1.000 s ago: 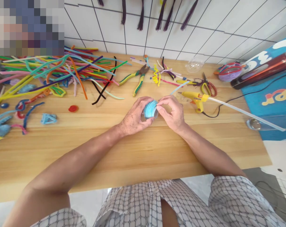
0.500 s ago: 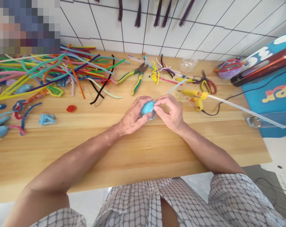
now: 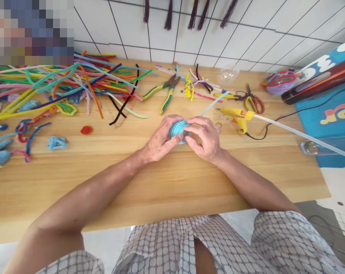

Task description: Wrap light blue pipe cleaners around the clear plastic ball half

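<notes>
A small ball wrapped in light blue pipe cleaner (image 3: pixel 178 129) sits between both hands above the wooden table (image 3: pixel 166 179). My left hand (image 3: pixel 160 139) cups the ball from the left, thumb pressed under it. My right hand (image 3: pixel 204 137) closes round its right side, fingers curled over the wrap. The loose end of the light blue pipe cleaner (image 3: pixel 215 102) runs up and to the right from the ball. Part of the ball is hidden by my fingers.
A heap of coloured pipe cleaners (image 3: pixel 61 83) covers the table's back left. Pliers (image 3: pixel 168 91), a yellow glue gun (image 3: pixel 237 116) with its cable, scissors (image 3: pixel 253 102), a clear plastic half-sphere (image 3: pixel 228 75) and a wrapped purple bowl (image 3: pixel 277 83) lie behind. A red disc (image 3: pixel 86 130) lies at left.
My right hand has turned and closed lower round the ball's right side. The ball has rotated slightly between my hands. The view has shifted a little.
</notes>
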The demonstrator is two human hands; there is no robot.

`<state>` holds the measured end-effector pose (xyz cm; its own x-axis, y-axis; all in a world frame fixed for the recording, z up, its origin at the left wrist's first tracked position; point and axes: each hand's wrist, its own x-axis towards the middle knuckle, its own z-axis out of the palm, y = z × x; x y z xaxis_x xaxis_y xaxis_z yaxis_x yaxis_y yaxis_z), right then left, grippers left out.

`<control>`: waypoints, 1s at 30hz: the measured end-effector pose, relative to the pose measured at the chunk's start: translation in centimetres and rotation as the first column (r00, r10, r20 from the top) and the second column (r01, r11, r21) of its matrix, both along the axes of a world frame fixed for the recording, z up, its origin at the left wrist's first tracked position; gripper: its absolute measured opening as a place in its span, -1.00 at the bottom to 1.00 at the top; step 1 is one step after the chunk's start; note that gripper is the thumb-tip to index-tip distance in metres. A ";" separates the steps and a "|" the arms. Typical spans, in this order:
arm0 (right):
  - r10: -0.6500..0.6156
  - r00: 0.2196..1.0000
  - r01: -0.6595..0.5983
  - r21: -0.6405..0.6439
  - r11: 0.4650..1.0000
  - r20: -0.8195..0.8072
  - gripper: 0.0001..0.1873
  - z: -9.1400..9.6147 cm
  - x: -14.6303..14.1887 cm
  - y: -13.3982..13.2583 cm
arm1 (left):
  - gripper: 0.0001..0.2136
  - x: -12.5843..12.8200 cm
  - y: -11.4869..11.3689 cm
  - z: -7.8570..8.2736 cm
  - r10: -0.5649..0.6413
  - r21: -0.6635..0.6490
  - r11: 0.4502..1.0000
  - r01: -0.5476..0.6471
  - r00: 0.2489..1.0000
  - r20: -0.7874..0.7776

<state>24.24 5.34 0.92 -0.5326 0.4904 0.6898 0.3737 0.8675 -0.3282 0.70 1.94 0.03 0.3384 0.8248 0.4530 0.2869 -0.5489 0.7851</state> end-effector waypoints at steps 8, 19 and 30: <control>0.010 1.000 -0.011 0.040 0.999 0.028 -0.53 -0.1 -0.1 -0.3 | -0.53 0.0 0.0 0.2 0.007 0.020 1.000 -0.007 1.000 -0.006; 0.011 1.000 -0.011 0.030 0.999 0.020 -0.39 -0.5 -0.4 -0.6 | -0.50 -0.1 0.0 0.2 0.018 -0.023 1.000 -0.019 1.000 -0.013; -0.016 1.000 0.016 -0.001 1.000 0.020 -0.41 -0.9 -0.3 -0.5 | -0.39 -0.4 0.2 -0.5 0.000 -0.037 0.999 -0.002 0.999 -0.035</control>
